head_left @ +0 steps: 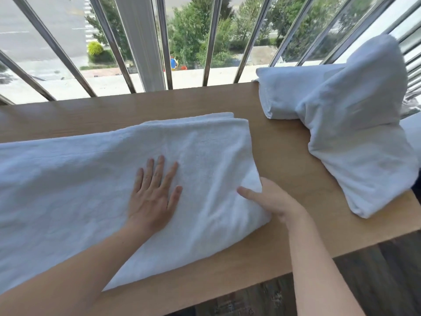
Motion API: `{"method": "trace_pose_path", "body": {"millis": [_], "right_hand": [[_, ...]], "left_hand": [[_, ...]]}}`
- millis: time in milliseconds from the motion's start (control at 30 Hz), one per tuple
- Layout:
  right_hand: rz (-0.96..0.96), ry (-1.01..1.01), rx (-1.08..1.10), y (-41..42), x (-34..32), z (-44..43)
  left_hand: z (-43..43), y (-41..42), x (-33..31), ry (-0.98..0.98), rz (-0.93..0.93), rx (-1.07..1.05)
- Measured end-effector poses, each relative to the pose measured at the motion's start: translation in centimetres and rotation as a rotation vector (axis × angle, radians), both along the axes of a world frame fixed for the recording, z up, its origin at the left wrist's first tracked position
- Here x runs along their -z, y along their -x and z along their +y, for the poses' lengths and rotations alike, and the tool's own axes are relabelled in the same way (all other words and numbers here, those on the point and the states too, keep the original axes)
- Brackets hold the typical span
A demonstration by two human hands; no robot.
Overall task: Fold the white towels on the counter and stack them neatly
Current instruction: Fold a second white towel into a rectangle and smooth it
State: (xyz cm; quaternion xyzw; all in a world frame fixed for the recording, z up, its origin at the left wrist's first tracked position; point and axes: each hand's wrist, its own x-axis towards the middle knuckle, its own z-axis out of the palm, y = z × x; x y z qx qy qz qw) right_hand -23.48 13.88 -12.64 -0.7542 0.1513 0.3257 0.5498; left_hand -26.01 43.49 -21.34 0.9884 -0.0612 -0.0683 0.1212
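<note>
Left hand (153,197): fingers spread and flat, palm pressed down on the towel (68,190). Right hand (271,201): thumb lies on top of the towel's right edge, the other fingers are hidden beneath or behind the cloth, so the hand appears to pinch that edge; how tightly cannot be told. Both forearms are bare and enter from below.

The towel, white and folded double along its right end, lies lengthwise on the wooden counter (284,151) and runs off the left side of the view. To the right of the towel, apart from it, a second white heap (350,124) rests on the counter, one part standing up in a loose peak, another part lying flat behind. Beyond the towel, at the counter's far edge, stand metal railings (164,42), with trees and a street visible through them.
</note>
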Motion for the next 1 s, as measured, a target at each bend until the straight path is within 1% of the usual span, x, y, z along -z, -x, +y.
{"method": "trace_pose_path", "body": {"millis": [33,67,100,133,167,200,267,300,333,367,400,433,467,533,567,633,700,767,867,933,1000], "right_hand": [[0.002,-0.062,-0.042,0.0,-0.1,-0.5],[-0.009,-0.167,-0.032,-0.2,-0.5,-1.1],[-0.016,-0.261,0.025,-0.1,-0.8,-1.5],[-0.031,-0.285,0.088,0.1,-0.7,-1.9],[-0.043,-0.224,0.141,0.4,-0.1,-2.1],[-0.046,-0.097,0.158,0.9,0.7,-1.9],[-0.055,0.172,0.103,1.7,1.8,-1.3],[-0.075,0.204,0.083,1.9,2.1,-1.4],[-0.089,0.125,0.091,1.8,2.1,-1.7],[-0.080,-0.018,0.144,1.7,1.8,-1.9],[-0.063,-0.116,0.192,1.7,1.5,-2.2],[-0.060,-0.111,0.210,1.8,1.6,-2.5],[-0.066,-0.001,0.188,1.9,1.9,-2.7],[-0.052,0.284,0.124,1.9,2.9,-2.8],[-0.052,0.370,0.117,1.6,3.3,-2.8],[-0.096,0.450,0.124,0.1,3.4,-2.0],[-0.164,0.491,0.179,-2.0,3.6,-0.9],[-0.235,0.489,0.287,-4.5,4.0,0.2],[-0.302,0.491,0.395,-8.5,4.3,2.0],[-0.303,0.462,0.450,-10.7,4.5,2.8],[-0.262,0.470,0.467,-12.4,4.6,3.3]], "left_hand": [[0.0,0.0,0.0,0.003,-0.006,0.000],[0.0,0.0,0.0,0.009,-0.009,-0.001],[0.1,-0.1,0.0,0.019,-0.006,-0.004],[0.1,-0.2,-0.1,0.029,-0.002,-0.010],[0.0,-0.3,-0.1,0.034,0.000,-0.018],[-0.1,-0.3,-0.1,0.033,0.002,-0.021],[-0.3,-0.3,0.0,0.017,0.003,-0.001],[-0.5,-0.2,0.1,0.003,-0.002,0.009],[-0.6,-0.1,0.2,-0.011,-0.010,0.013],[-0.5,-0.1,0.3,-0.020,-0.014,0.014],[-0.5,-0.1,0.3,-0.023,-0.015,0.017],[-0.5,-0.2,0.3,-0.023,-0.016,0.021],[-0.6,-0.2,0.3,-0.022,-0.015,0.022],[-0.8,-0.2,0.1,-0.006,-0.011,0.032],[-1.0,-0.1,0.0,0.007,-0.010,0.037],[-1.0,-0.1,-0.4,0.051,-0.011,0.038],[-0.5,-0.3,-0.8,0.134,-0.018,0.032],[0.3,-0.9,-1.4,0.191,-0.052,-0.008],[2.3,-2.7,-2.1,0.201,-0.121,-0.086],[4.0,-4.1,-2.4,0.176,-0.172,-0.154],[5.6,-5.7,-2.5,0.169,-0.229,-0.251]]}}
